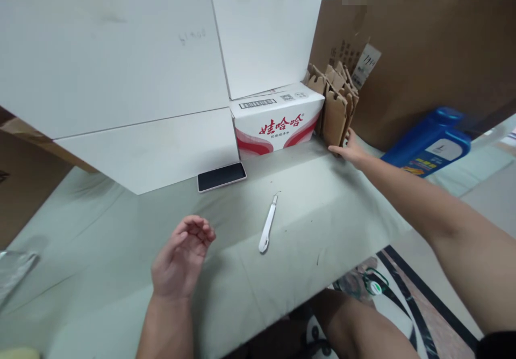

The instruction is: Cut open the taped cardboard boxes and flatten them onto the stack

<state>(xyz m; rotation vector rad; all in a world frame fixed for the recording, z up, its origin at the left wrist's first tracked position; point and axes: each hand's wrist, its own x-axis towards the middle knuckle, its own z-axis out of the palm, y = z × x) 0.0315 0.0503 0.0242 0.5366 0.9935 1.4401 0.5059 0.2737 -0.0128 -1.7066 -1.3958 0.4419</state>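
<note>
My right hand [351, 150] is at the lower end of a bundle of upright folded brown cardboard pieces [335, 114], thumb at its front corner and fingers round the right side. The pieces lean between a white box with red print [278, 125] and a large brown carton. My left hand [183, 257] hovers over the cloth-covered table, palm turned inward, fingers loosely curved and holding nothing. Between my hands lies a white-handled tool [267, 226] with a thin bent metal tip. Beyond my left hand, a phone [221, 177] with a dark screen lies against a white panel.
White panels [121, 58] stand along the back left. A large brown carton [419, 58] walls the back right, with a tilted blue bottle [431, 141] before it. Another brown carton [28, 181] is at far left. The table's front edge runs above my legs.
</note>
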